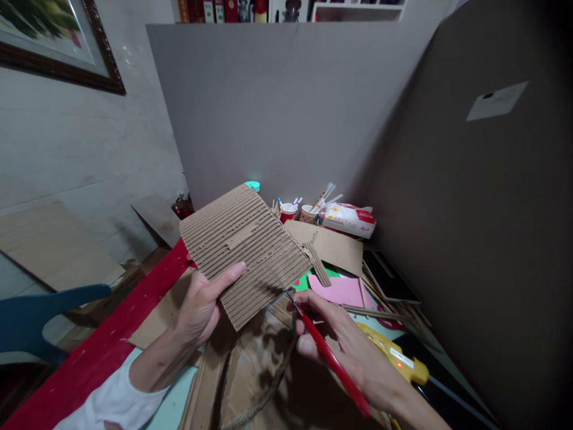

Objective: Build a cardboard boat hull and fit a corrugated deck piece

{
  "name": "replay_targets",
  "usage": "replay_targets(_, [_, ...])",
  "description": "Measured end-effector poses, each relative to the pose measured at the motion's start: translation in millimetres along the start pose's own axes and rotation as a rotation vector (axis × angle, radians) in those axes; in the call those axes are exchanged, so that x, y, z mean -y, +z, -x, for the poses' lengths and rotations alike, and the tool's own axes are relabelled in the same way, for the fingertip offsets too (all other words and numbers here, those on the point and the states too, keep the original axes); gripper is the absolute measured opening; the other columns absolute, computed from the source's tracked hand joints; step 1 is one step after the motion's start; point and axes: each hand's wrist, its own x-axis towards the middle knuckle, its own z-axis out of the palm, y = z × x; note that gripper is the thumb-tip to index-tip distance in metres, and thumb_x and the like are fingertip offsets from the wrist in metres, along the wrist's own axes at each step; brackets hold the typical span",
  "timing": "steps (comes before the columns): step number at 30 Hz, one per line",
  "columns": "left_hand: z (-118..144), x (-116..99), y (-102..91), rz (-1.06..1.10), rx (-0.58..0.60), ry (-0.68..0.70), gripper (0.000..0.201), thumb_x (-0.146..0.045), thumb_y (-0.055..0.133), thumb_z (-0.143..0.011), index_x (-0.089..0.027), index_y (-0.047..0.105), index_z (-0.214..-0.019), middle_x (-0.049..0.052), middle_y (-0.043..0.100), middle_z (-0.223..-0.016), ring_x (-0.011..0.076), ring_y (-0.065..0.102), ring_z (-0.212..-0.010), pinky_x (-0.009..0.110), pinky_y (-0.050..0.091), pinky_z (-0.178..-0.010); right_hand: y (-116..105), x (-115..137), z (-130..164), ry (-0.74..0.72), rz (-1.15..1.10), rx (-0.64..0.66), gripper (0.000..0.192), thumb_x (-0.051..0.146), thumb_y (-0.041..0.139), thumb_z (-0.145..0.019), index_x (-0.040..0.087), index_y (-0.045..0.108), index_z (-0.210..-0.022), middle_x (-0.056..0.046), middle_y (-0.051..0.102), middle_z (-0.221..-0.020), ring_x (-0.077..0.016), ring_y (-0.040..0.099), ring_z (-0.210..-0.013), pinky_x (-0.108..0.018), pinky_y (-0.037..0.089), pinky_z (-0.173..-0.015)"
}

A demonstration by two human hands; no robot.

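Note:
My left hand (203, 304) grips a sheet of corrugated cardboard (268, 263) by its near left edge, thumb on top and fingers underneath. The sheet is held tilted, ridges facing me, with a small smooth patch near its middle. In my right hand (329, 325) is a slim red-handled tool (333, 358) with a thin metal tip. That tip meets the sheet near its lower right edge; whether it goes into the cardboard I cannot tell. A narrow ridged strip (317, 266) lies by the sheet's right corner. Below both hands sits a rounded cardboard piece (255, 373).
A yellow glue gun (394, 355) lies at the right. Behind are pink paper (338, 289), flat cardboard (344, 245), a tissue pack (351, 220), and two cups (289, 212) of pens and sticks. Grey panels (277, 107) close off the back and right. A blue chair (40, 313) stands left.

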Motion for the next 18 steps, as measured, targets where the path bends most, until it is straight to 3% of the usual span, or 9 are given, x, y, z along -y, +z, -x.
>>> replay_targets(10, [0.4,2.0,-1.6,0.028,0.001,-0.026,0.064,-0.023,0.086,-0.070,-0.018,0.064,-0.130,0.007,0.079,-0.107,0.0267,0.073,-0.105,0.031,0.061,-0.090,-0.5,5.6,1.0,-0.071,0.009,-0.033,0.042,0.063,0.060,-0.082,0.024,0.063,-0.099,-0.002,0.063,-0.082,-0.0206,0.057,-0.074,-0.032,0.047,-0.072])
replay_targets(18, [0.5,4.5,-5.0,0.003,0.006,-0.016,0.065,-0.026,0.085,-0.071,-0.021,0.062,-0.132,0.006,0.078,-0.111,0.0274,0.072,-0.107,0.033,0.061,-0.090,2.2,-1.2,-2.1,-0.021,0.040,-0.033,0.025,0.049,0.063,-0.085,0.026,0.060,-0.094,0.003,0.057,-0.081,-0.0182,0.052,-0.074,-0.029,0.043,-0.071])
